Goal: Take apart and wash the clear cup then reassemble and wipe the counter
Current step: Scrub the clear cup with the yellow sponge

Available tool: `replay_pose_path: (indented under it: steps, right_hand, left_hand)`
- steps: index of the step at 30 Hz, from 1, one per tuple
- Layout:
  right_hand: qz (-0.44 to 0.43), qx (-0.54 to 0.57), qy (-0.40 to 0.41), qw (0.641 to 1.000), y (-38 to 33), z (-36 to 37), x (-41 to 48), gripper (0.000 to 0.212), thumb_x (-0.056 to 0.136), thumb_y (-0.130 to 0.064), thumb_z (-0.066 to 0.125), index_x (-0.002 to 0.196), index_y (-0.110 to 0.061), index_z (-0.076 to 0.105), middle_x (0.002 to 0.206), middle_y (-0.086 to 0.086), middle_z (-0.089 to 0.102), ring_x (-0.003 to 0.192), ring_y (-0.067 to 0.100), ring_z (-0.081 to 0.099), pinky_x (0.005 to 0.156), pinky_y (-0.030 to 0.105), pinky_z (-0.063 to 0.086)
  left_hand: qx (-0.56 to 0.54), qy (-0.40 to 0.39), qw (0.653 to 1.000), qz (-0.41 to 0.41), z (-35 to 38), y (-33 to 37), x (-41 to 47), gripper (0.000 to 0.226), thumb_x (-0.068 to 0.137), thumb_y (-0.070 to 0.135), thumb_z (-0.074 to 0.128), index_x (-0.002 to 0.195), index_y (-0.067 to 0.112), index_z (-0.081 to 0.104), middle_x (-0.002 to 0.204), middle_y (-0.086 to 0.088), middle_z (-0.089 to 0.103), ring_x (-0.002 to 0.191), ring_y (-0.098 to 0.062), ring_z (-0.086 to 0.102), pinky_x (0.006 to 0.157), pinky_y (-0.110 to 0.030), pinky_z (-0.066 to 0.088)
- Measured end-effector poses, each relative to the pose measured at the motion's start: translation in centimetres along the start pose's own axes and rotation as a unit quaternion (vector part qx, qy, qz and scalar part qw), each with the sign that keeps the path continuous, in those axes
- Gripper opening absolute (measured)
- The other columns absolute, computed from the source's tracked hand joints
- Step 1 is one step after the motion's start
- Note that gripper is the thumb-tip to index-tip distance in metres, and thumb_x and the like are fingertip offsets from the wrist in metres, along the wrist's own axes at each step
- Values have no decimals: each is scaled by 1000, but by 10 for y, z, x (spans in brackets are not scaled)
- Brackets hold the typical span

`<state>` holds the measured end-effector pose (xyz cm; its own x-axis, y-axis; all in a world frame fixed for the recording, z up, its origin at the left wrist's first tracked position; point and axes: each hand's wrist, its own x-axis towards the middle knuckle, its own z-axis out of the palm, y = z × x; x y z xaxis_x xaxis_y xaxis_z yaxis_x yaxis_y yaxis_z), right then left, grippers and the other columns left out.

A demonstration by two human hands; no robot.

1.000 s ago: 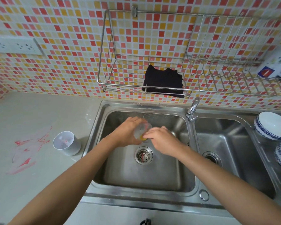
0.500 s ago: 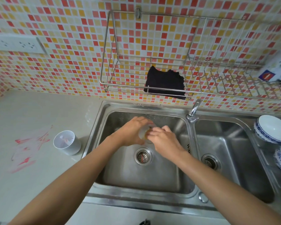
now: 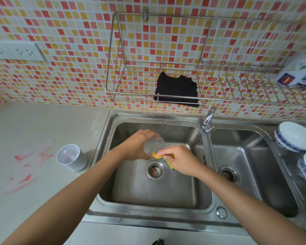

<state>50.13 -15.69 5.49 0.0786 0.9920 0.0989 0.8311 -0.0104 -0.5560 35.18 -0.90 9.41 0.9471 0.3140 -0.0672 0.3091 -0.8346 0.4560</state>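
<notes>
Over the left basin of the steel sink (image 3: 102,156), my left hand (image 3: 133,146) grips a clear cup part (image 3: 154,145), its round end turned toward me. My right hand (image 3: 179,160) is closed around a yellow sponge (image 3: 156,155) with a green underside, and the sponge touches the clear part's lower edge. A white inner cup part (image 3: 70,160) stands upright on the counter, just left of the sink. Red smears (image 3: 27,165) mark the counter further left. A black cloth (image 3: 177,90) hangs from the wire wall rack.
A tap (image 3: 208,119) stands between the two basins, with a drain (image 3: 155,169) below my hands. Blue-rimmed white bowls (image 3: 294,136) rest on the right drainer. The wire rack (image 3: 117,82) juts out from the tiled wall. A socket strip (image 3: 16,51) sits at upper left.
The sponge was inside or against the clear part before; my right hand has drawn back to the right, so the yellow sponge shows at the part's lower edge. My left hand turned the part slightly.
</notes>
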Motion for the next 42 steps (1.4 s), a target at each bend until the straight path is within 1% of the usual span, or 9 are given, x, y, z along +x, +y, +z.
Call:
replay_pose_path:
  steps: [8,13,17,19,22,24,27,32,42]
  right_hand:
    - [-133,-170,72,974,8,-2,-6,32,78,-10,71,107,-25,71,113,-10,69,113,14,61,78,30,45]
    - [-131,-168,116,970,10,-3,1,28,79,-8,74,104,-22,71,113,-8,69,114,15,60,83,29,41]
    - [-123,-134,131,975,2,-4,2,28,82,-7,69,107,-20,72,115,-6,69,115,16,60,86,30,43]
    - [-80,-67,113,988,-3,0,5,29,85,-3,62,106,-18,74,113,-5,71,113,15,61,91,32,46]
    - [-30,-16,48,998,-4,-2,11,34,85,3,56,106,-16,74,111,-3,72,112,13,61,100,26,42]
    - [-54,-93,36,994,-5,-8,15,38,79,5,58,103,-19,75,108,-5,72,111,15,62,90,29,42]
    - [-118,-210,100,965,2,-20,24,32,72,-2,65,98,-19,74,107,-7,72,110,19,62,82,33,38]
    - [-122,-164,91,975,-7,-7,13,37,68,2,65,94,-22,75,100,-10,73,103,15,65,80,31,42]
    - [-103,-182,37,977,-10,3,6,31,74,-4,53,89,-20,76,94,-9,73,102,14,64,81,32,39]
  left_hand:
    - [-63,13,997,-35,1,-5,5,84,61,22,88,136,20,50,129,7,55,112,-4,46,90,-7,21]
    - [-127,49,988,-66,12,4,4,97,61,30,86,142,24,35,139,6,46,127,-17,37,105,-29,30]
    - [-133,96,981,-103,20,1,3,88,54,46,80,125,30,33,125,8,49,114,-15,42,97,-42,44]
    - [-139,104,979,-110,20,-2,3,82,56,38,82,122,26,35,121,5,48,109,-15,45,94,-38,47]
    - [-133,94,982,-98,22,-6,4,85,57,24,86,128,16,40,123,1,37,108,-11,44,89,-4,37]
    - [-138,89,982,-93,20,-4,4,84,58,20,88,129,12,44,120,2,39,106,-9,42,82,5,29]
    - [-136,77,984,-86,12,-2,6,82,58,23,90,129,13,49,116,6,46,106,-9,45,82,-4,30]
    - [-108,46,990,-81,4,-8,-1,83,58,28,89,131,19,51,119,4,51,110,-13,50,95,-24,40]
    - [-65,-15,997,-31,4,1,-1,82,60,23,88,133,19,51,123,2,51,110,-10,48,88,-10,28]
